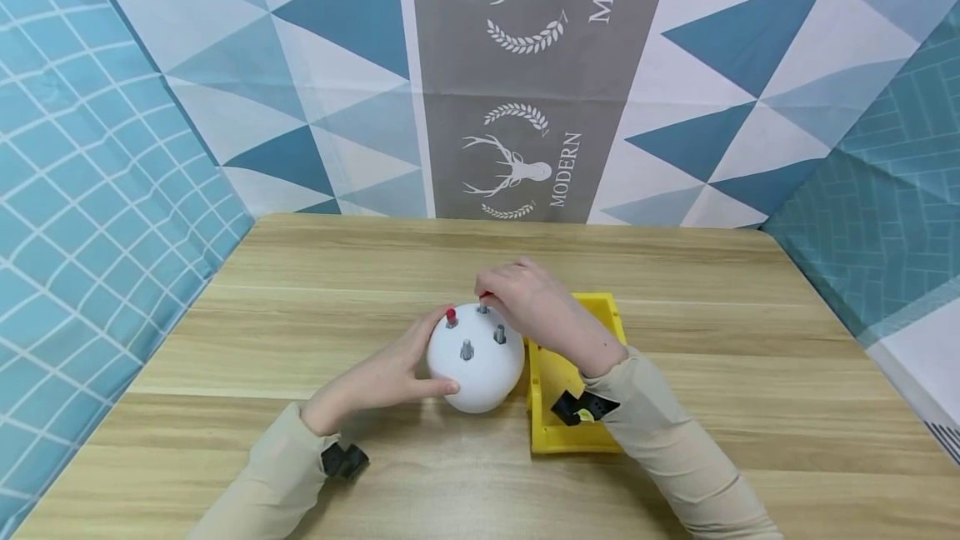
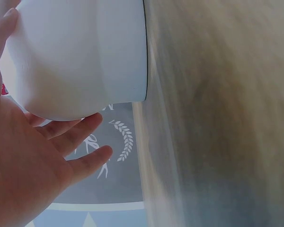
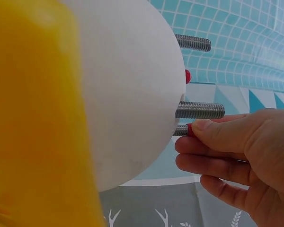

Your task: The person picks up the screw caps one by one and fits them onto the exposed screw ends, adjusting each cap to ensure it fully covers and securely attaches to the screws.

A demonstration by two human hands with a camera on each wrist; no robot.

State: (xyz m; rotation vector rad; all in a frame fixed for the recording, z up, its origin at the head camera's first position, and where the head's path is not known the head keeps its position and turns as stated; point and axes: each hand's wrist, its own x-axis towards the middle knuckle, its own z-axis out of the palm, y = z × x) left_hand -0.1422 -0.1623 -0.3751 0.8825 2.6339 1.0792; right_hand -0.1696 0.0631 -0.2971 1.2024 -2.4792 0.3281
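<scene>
Four bolts (image 1: pixel 467 350) top the white dome (image 1: pixel 483 386) at lower centre; the right hand (image 1: pixel 534 304) pinches one's red cap (image 3: pixel 190 130), the left hand (image 1: pixel 396 371) grips the dome, fingers spread.

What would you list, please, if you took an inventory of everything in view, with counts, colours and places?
wooden table: one, light brown, under everything
white dome: one, white, mid-table
metal studs: three plainly visible, silver-grey, on the dome's top
red caps: two, red, one at the dome's upper left, one at the far stud's tip
yellow tray: one, yellow, right of the dome
patterned backdrop: one, white, blue and grey, behind the table
grid-patterned sheet: one, blue, left
teal sheet: one, teal, right
wrist devices: two, black, one per wrist
sleeves: two, beige, on both arms
left hand: one, bare, holding the dome's left side
right hand: one, bare, pinching the far cap
</scene>
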